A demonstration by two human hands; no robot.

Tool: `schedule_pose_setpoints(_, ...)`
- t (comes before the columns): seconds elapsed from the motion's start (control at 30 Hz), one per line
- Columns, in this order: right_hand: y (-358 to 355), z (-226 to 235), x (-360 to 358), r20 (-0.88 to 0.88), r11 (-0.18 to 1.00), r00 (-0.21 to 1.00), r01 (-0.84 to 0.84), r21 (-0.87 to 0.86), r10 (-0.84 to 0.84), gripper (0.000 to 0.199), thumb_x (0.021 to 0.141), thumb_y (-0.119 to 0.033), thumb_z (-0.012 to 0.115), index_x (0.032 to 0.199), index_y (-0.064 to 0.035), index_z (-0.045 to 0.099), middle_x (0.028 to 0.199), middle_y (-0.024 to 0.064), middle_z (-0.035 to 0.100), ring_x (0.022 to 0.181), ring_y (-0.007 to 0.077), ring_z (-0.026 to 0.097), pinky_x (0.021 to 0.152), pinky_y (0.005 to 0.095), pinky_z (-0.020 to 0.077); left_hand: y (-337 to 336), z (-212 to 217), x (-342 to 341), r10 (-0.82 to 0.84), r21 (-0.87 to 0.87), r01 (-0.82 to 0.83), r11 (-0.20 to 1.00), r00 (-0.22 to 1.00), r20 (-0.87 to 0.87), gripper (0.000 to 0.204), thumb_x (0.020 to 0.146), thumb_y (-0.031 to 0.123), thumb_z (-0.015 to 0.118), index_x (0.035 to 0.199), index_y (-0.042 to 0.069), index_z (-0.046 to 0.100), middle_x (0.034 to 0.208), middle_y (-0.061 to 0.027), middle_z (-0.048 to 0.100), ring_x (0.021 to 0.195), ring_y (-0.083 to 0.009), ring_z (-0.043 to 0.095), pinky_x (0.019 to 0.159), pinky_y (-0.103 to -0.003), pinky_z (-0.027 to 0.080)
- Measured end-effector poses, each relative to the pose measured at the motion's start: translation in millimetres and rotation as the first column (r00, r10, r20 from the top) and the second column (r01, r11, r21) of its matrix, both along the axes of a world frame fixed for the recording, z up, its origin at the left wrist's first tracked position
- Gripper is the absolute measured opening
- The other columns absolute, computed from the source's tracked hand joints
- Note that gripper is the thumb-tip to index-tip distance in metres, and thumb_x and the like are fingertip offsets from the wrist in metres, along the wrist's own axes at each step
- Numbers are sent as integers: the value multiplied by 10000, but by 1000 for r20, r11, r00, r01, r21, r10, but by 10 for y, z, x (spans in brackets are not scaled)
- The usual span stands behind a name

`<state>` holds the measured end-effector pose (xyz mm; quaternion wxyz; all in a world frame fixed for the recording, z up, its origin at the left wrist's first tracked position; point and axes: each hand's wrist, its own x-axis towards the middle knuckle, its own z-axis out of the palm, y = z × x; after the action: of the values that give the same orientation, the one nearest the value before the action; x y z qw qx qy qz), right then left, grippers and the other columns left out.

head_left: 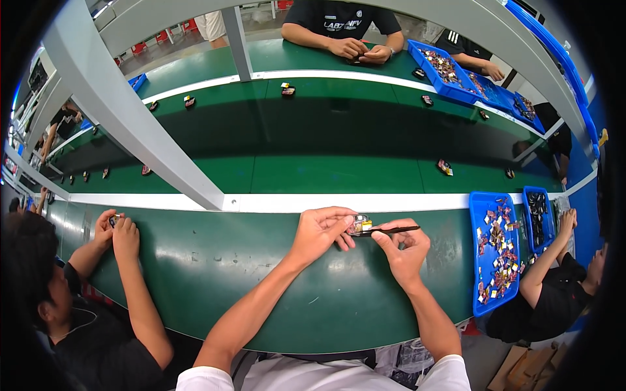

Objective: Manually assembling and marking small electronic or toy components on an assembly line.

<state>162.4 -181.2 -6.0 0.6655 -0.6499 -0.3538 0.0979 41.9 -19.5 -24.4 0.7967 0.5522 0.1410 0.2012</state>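
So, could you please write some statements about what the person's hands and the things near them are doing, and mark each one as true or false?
1. The left hand holds a small clear and yellow part at its fingertips. True.
2. The right hand holds a red screwdriver. False: it holds a thin dark tool with its tip at the small part.
3. Both hands work above the green bench. True.
4. The blue tray of small parts lies to the person's left. False: it lies to the right, beyond the right hand.
5. The neighbour on the person's left rests both hands flat and empty. False: those hands are together around a small item.
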Motion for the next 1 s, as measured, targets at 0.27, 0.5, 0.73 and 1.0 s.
schedule_pose_setpoints(0.27,-14,80,-14,171,996,985,12,-91,4,131,773,4,834,832,12,717,873,53,759,464,15,425,461,201,325,-8,10,-3,5,-1,-5,1000,1000,-3,240,994,62,609,1155,-105,670,885,-174,723,653,-209,723,539,-277,586)
schedule_pose_setpoints(0.5,-17,59,-14,216,996,976,21,-87,-1,115,759,4,838,796,6,729,880,53,765,453,28,424,462,214,335,-15,35,-2,-5,13,6,1000,1000,-19,243,996,69,612,1159,-101,671,884,-169,724,654,-203,722,540,-274,585)
schedule_pose_setpoints(0.73,-9,76,-25,219,996,976,26,-85,-7,125,751,11,841,789,2,723,873,52,767,446,24,403,451,212,325,-21,14,-1,-1,4,1,1000,1000,-20,242,992,61,611,1160,-104,672,888,-169,724,652,-206,720,538,-275,582)
schedule_pose_setpoints(1.0,-28,52,-20,327,997,945,20,-78,7,137,748,20,836,828,-19,732,869,59,774,434,29,386,432,218,312,-36,19,8,-19,3,20,1000,999,-44,245,988,66,621,1167,-93,675,886,-167,727,655,-202,718,543,-277,581)
